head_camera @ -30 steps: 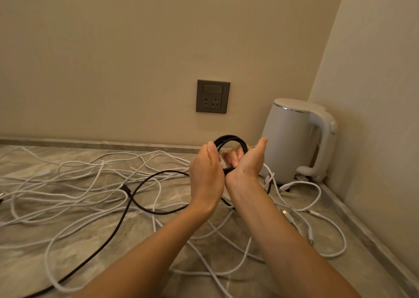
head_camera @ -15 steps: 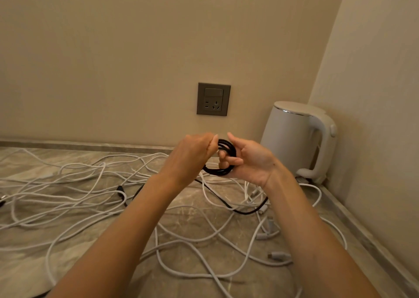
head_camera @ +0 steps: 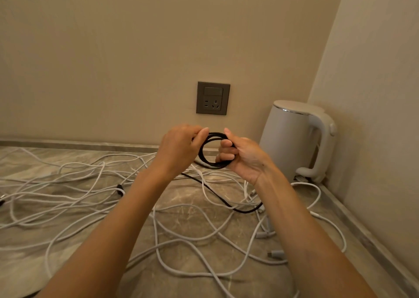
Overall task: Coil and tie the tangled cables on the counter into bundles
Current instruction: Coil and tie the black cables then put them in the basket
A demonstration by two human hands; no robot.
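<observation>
While right hand grips the black coil, left hand pinches it

White cables sprawl across most of the counter. Kettle blocks the far right corner. Walls close the far and right sides. Air above the cables left of the hands is open.
</observation>
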